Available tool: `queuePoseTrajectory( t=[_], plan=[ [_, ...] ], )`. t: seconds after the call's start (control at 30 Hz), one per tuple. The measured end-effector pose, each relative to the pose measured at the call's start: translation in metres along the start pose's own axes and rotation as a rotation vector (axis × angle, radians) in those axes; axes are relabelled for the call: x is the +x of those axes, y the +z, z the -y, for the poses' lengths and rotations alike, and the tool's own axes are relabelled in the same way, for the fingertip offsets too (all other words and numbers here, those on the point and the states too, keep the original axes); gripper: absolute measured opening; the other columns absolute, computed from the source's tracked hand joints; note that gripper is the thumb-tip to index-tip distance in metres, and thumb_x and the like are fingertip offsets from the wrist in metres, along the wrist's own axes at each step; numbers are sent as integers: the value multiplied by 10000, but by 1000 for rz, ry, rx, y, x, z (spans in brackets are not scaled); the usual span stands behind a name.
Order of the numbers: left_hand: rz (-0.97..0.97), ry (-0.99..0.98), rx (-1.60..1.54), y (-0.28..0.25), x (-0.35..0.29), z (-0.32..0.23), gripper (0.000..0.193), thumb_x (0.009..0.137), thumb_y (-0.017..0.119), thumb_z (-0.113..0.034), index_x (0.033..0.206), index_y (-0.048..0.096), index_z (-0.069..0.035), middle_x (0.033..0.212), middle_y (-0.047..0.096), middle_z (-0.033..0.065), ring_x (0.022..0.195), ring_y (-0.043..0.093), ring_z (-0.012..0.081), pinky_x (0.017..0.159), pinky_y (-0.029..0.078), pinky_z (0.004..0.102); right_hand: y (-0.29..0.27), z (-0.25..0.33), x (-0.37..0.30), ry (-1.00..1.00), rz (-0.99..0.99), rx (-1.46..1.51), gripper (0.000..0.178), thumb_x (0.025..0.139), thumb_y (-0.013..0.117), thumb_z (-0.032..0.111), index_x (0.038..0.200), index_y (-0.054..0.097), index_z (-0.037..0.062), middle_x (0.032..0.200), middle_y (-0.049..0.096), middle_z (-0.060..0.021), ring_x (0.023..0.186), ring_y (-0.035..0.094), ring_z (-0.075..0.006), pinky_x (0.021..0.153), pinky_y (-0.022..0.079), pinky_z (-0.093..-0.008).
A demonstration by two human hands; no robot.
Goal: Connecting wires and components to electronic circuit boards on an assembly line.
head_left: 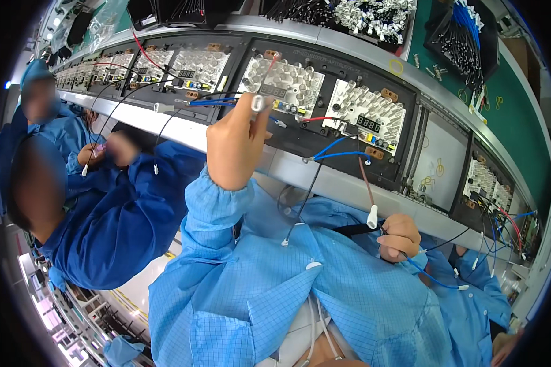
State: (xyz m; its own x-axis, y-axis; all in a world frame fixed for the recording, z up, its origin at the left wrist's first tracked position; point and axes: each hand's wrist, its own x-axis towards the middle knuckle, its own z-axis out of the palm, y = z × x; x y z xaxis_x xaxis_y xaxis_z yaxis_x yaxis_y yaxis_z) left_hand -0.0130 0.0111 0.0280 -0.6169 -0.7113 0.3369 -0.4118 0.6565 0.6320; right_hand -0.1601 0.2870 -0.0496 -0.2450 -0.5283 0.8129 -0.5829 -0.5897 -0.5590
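My left hand [232, 147] is raised over the near edge of a circuit board [281, 82] with clear round parts and a dark digit display. Its thumb and forefinger pinch a wire's white-sleeved terminal [259, 104]; a reddish-brown wire runs up from there across the board. My right hand [400, 238] is closed in front of my chest, below the line's edge. A black wire [442, 242] and a blue wire [434, 279] come out beside it, and a black strip [356, 230] reaches it from the left. Just left of this hand, a white connector [372, 217] hangs on a brown wire.
Another board [367, 116] with red, blue and black wires lies to the right in the black fixture. More boards [205, 67] line the rail leftward. Bundled black-and-blue wires [462, 43] lie on the green mat [517, 116]. Co-workers in blue sit at left [122, 220] and right [471, 287].
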Motion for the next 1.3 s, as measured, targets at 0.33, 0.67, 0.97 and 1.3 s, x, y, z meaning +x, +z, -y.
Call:
queuePoseTrajectory(
  t=[0.33,0.67,0.97,1.3],
  plan=[
    [71,-47,-27,-8,4,-8,164,843,659,-12,992,631,-73,580,598,60,549,658,134,436,435,242,-11,-6,7,-120,-208,-94,405,894,567,358,667,567,23,578,433,-51,544,428,-191,436,346,-287],
    [3,5,-27,-4,-2,-2,192,837,657,11,1006,624,-76,661,627,79,542,635,115,463,450,233,-27,-10,20,-112,-158,-94,391,907,566,344,667,584,35,602,463,-59,555,475,-205,443,372,-296],
    [-11,-41,-144,-1,9,-9,155,873,604,25,1018,616,-28,752,653,67,570,666,132,468,454,213,-36,-3,16,-38,-55,-296,345,916,573,344,783,663,38,674,540,-51,626,552,-222,511,472,-311],
    [36,-37,-139,-10,13,-1,156,877,595,17,1020,626,-37,752,661,74,567,665,132,470,446,216,-14,-5,23,114,-307,-398,410,899,579,373,698,643,21,621,541,-68,558,543,-219,487,434,-300]
  ],
)
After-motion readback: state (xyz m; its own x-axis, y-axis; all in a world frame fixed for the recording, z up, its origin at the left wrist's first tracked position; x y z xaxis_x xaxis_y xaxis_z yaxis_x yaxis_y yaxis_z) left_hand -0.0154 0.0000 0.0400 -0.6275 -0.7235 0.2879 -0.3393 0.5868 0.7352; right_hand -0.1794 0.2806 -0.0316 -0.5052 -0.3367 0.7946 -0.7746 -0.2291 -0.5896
